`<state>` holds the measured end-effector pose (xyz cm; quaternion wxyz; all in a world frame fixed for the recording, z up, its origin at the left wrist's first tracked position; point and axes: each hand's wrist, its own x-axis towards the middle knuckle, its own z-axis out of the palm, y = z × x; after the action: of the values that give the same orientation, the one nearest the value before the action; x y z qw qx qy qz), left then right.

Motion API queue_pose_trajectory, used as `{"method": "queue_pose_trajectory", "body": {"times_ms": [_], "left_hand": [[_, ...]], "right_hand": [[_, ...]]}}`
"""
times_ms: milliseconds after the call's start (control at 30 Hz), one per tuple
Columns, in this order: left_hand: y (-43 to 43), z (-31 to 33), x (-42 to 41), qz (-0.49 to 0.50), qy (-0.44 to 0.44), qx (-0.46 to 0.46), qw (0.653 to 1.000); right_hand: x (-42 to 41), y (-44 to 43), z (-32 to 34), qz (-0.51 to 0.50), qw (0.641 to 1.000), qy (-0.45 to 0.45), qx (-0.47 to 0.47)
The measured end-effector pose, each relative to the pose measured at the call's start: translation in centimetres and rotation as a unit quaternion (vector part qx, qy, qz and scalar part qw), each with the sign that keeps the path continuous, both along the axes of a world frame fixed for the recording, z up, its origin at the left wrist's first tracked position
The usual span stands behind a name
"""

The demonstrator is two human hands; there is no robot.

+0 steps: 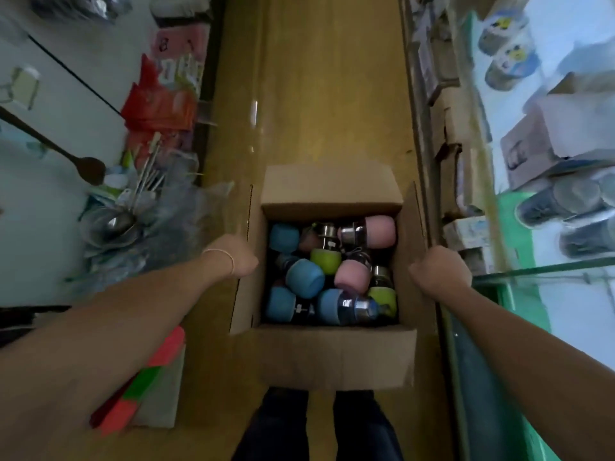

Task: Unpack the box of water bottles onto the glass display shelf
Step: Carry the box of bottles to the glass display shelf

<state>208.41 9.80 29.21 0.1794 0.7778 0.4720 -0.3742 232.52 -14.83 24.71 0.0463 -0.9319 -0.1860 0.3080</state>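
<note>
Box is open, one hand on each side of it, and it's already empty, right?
Not empty. The head view shows the open box packed with bottles in blue, pink and green sleeves. The rest holds: the left hand and right hand grip its sides.

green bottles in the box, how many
2: one green bottle in the middle of the box, another green bottle in its near right corner. Others may be buried.

Dark "8" on pink box (181,41), red packet (159,104) lettering unreadable
</note>
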Motion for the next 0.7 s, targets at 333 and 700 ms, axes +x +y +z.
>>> {"method": "queue_pose_trajectory", "body": {"times_ms": [333,700], "left_hand": [[1.6,-22.1,1.6,0.049,-0.011,-0.017,0.999],[2.5,-35.2,0.4,0.072,0.013,-0.031,0.997]], "right_hand": [[3.7,-0.7,-20.7,-0.002,0.999,0.015,-0.032],[5.4,-2.2,-32.5,0.043,0.997,0.01,-0.064]]}}
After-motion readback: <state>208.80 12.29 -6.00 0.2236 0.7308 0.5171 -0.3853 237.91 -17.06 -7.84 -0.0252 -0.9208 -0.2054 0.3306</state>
